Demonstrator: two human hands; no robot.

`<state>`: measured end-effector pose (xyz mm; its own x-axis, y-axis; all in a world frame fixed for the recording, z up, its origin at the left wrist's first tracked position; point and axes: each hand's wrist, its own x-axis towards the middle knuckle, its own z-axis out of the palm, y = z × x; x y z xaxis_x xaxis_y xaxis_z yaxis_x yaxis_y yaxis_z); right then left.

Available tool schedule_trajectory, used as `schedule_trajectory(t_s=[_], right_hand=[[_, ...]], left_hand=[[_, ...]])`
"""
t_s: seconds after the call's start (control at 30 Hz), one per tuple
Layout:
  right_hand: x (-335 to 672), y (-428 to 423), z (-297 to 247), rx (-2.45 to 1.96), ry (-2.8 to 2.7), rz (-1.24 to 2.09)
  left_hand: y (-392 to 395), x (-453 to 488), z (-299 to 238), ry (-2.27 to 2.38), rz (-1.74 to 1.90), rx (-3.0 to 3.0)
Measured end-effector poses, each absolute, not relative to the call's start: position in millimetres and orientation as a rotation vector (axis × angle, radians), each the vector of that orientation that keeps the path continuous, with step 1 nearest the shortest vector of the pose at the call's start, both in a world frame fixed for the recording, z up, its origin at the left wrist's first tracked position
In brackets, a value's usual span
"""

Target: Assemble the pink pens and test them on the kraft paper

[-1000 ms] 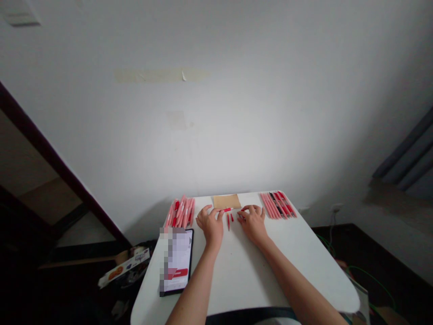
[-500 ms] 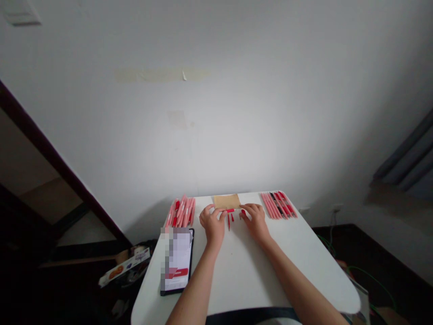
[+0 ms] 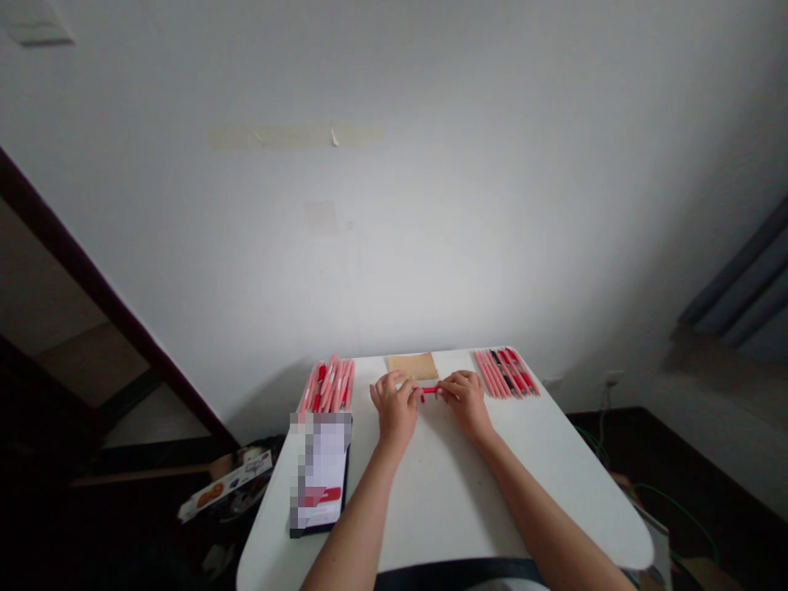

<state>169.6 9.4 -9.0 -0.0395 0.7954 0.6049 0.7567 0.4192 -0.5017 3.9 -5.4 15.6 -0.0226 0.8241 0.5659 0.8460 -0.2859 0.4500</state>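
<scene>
Near the table's far edge, a red pen barrel (image 3: pixel 429 391) lies level between my two hands. My left hand (image 3: pixel 396 408) pinches its left end with thumb and fingers. Its right end is in the closed fingertips of my right hand (image 3: pixel 465 402). Fingers hide both ends, so I cannot tell how any parts join. A small red pen piece (image 3: pixel 422 399) shows just below the barrel, beside my left fingertips. Behind the hands lies a tan piece of card or paper (image 3: pixel 414 365).
Several pink and red pens (image 3: pixel 332 386) are bunched at the far left. A row of pink, black and red pens (image 3: pixel 506 373) lies at the far right. A phone (image 3: pixel 326 468) rests on the white table (image 3: pixel 449 509) beside my left forearm. The wall stands behind.
My hands have drawn closer together, and the red barrel is now held between them. The thin red piece that lay on the table between them no longer shows.
</scene>
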Motion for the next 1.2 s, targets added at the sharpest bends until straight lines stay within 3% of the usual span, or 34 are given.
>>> schedule_trajectory(t_s=[0.23,1.2], right_hand=[[168.2,5.7,-6.8,-1.382,-1.82,-0.025],[173.0,9.4,-7.3,-1.39,-1.692,0.001]], left_hand=[[-9.6,6.6,18.1,-1.954,-1.035,-2.172],[-6.8,7.8,14.1,-2.013,-1.14,-2.169]])
